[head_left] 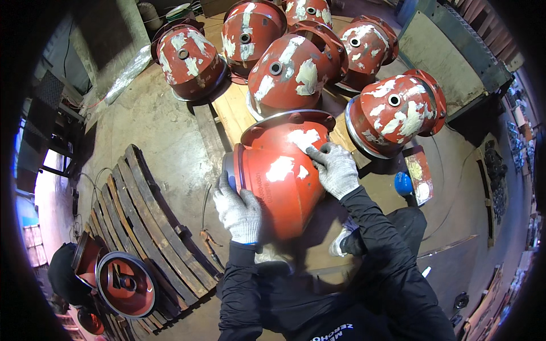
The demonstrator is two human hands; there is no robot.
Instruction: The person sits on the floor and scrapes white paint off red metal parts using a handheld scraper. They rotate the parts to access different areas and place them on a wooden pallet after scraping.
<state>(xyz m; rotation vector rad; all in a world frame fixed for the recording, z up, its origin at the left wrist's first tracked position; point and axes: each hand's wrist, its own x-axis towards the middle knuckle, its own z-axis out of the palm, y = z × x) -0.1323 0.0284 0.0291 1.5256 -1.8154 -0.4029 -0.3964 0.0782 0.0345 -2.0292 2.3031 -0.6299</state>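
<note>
A red-painted metal housing (278, 193) with a flanged rim and pale putty patches stands tilted before me, between my knees. Its left rim is held by my left hand (238, 213), in a grey knit glove, with the fingers over the edge. My right hand (336, 169), gloved alike, presses bent fingers against the upper right side, beside a putty patch (303, 138). Whatever those fingers may pinch is hidden. Just beyond lies another red housing (296, 74), also smeared with putty.
Several more puttied housings (189, 59) stand on wooden planks (233, 111) at the back. To my right are a blue round object (403, 183) and a putty-smeared board (420, 173). A slatted pallet (153, 221) at left bears a red round part (126, 284). A cable (206, 207) lies beside it.
</note>
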